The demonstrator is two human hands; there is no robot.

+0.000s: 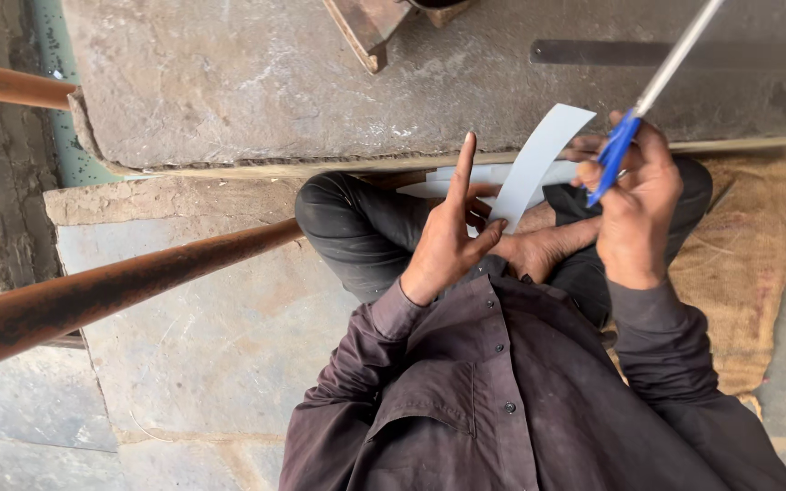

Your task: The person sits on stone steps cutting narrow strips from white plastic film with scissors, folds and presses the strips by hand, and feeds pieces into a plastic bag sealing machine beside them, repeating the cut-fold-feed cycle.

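I sit cross-legged in dark trousers and a dark brown shirt. My left hand (452, 232) pinches the lower end of a curved white strip (539, 155) between thumb and fingers, index finger pointing up. My right hand (637, 207) grips the blue handles of a pair of scissors (652, 95), whose long silver blades point up and away to the upper right, apart from the strip. More white strips (452, 182) lie across my lap under the hands.
A grey stone slab (256, 82) lies in front of my knees. A rusty pipe (111, 291) crosses the left side, another (11, 84) at the upper left. Burlap sacking (739, 255) is under me at right. A wooden piece (366, 27) rests on the slab.
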